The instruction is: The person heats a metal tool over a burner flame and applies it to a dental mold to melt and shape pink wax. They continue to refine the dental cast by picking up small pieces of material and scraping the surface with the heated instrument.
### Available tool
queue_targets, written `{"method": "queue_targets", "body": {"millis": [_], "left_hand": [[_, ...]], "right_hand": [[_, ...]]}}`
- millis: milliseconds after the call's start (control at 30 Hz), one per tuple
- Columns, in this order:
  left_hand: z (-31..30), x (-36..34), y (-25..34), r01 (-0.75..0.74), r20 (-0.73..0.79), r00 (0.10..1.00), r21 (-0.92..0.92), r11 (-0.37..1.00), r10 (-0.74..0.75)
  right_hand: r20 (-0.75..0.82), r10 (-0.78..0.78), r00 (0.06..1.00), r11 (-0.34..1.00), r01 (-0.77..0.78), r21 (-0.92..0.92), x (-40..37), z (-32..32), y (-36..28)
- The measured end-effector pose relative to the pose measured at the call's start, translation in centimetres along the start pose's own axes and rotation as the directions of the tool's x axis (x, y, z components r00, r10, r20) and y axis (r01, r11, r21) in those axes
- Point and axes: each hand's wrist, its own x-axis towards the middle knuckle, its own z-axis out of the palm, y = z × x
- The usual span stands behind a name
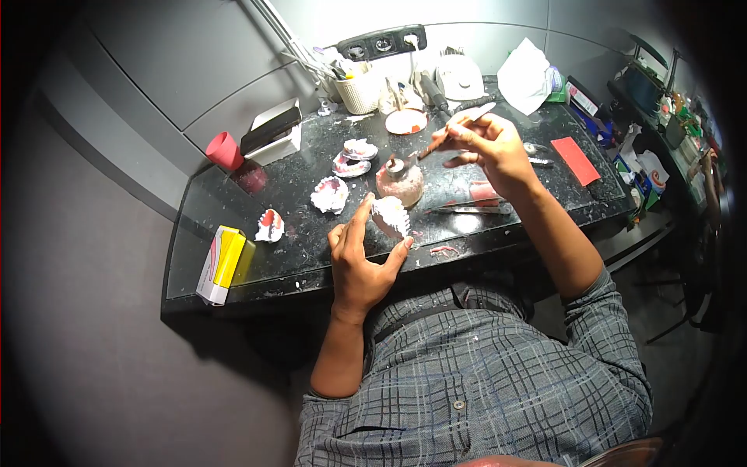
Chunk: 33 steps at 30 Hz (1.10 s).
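Note:
My left hand (359, 261) holds a white plaster dental cast (391, 215) between thumb and fingers, just above the near edge of the black glass worktop (311, 257). My right hand (486, 148) is raised farther back and grips a thin metal waxing tool (461, 123), its tip pointing left toward a small round burner (399, 179). Three more plaster casts with pink wax lie on the worktop to the left: one (330, 194), one (270, 225) and a pair (354, 157).
A red cup (225, 150), a yellow-white box (220, 263) and an open white box (274, 132) stand at the left. A round dish (406, 121), a white holder with tools (359, 89), a red wax sheet (576, 160) and crumpled tissue (526, 76) sit behind. Cluttered shelves at right.

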Motion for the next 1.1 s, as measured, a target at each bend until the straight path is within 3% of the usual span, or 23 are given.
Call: {"method": "queue_targets", "body": {"millis": [67,167,600,667,800,1100], "left_hand": [[0.0,0.1,0.1,-0.009,-0.003,1.000,0.003,1.000,0.009],[-0.1,0.1,0.4,0.050,0.007,0.999,-0.022,0.999,-0.050],[0.0,0.0,0.4,0.045,0.004,0.999,0.000,0.999,-0.045],[0.0,0.0,0.4,0.069,0.007,0.998,-0.002,0.998,-0.069],[0.0,0.0,0.3,0.027,0.003,1.000,0.007,1.000,-0.027],[0.0,0.0,0.5,0.045,0.000,0.999,0.021,0.999,-0.045]], "right_hand": [[-0.126,-0.002,0.992,1.000,0.001,-0.007,0.1,0.1,0.0],[-0.173,-0.018,0.985,1.000,0.017,-0.009,0.3,-0.3,0.7],[-0.132,0.004,0.991,1.000,-0.001,0.019,-0.1,0.3,-0.1],[0.015,-0.003,1.000,1.000,0.003,-0.001,-0.3,0.3,-0.3],[0.110,-0.011,0.994,1.000,0.013,-0.017,-0.4,0.8,-0.5],[0.168,0.001,0.986,1.000,-0.001,-0.002,-0.5,0.9,-0.1]]}}
